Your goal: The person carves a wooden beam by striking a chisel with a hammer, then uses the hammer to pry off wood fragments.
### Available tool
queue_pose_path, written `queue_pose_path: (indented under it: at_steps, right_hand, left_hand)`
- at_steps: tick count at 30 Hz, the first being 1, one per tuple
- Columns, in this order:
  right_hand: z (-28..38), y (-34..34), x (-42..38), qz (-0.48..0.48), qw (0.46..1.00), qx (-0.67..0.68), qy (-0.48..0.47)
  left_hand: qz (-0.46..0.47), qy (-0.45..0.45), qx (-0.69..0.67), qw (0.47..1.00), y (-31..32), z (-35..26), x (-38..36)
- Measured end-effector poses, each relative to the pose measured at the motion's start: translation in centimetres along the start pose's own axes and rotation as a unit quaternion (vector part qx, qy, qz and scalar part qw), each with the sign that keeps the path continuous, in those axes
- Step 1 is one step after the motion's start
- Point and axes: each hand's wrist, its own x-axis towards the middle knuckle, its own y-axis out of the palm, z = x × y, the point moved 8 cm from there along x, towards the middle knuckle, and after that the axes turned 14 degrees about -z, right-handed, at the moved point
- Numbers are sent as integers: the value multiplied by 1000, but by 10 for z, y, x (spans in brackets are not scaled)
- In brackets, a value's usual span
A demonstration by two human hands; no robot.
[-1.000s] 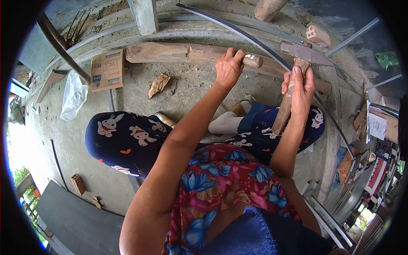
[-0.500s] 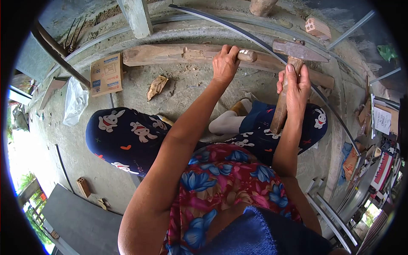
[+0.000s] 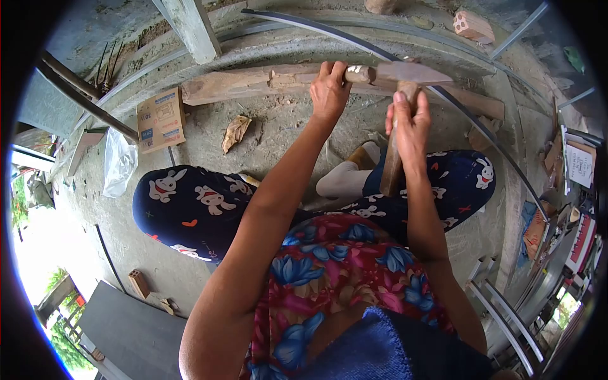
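Just beyond the fingers of my left hand (image 3: pixel 329 94), curled round a wooden handle (image 3: pixel 360 75) roughly parallel to the plank (image 3: pixel 228 87), its butt points rightward at the nearby head of the hammer (image 3: pixel 415 72), which my right hand (image 3: pixel 411 130) grips by the shaft.

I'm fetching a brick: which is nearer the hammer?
The pinkish brick, upper right, beyond the hammer; the other brick lies lower left near the dark board.
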Motion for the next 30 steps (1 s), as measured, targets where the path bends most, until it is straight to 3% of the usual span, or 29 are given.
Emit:
queue_pose_path:
  at_steps: [5,9,11,17,20,23,30]
  right_hand:
    - [25,-13,-3,-65,992,80,-78]
    - [-14,8,-2,25,999,-19,33]
    - [-15,5,-5,22,999,10,46]
    - [14,-5,0,-42,996,75,-34]
    - [4,-2,-1,-34,998,43,-45]
    - [-11,8,-7,18,999,-4,33]
    - [9,7,-4,-20,998,62,-22]
  left_hand:
    - [0,-9,-8,1000,-4,0,3]
    - [7,11,-1,1000,2,-2,-2]
    - [11,14,5,1000,2,-4,-2]
    - [24,-7,1,1000,0,-2,2]
    - [13,-9,3,1000,-4,-5,3]
    - [13,-15,-7,1000,-3,-4,2]
    - [11,-34,1,999,-11,0,13]
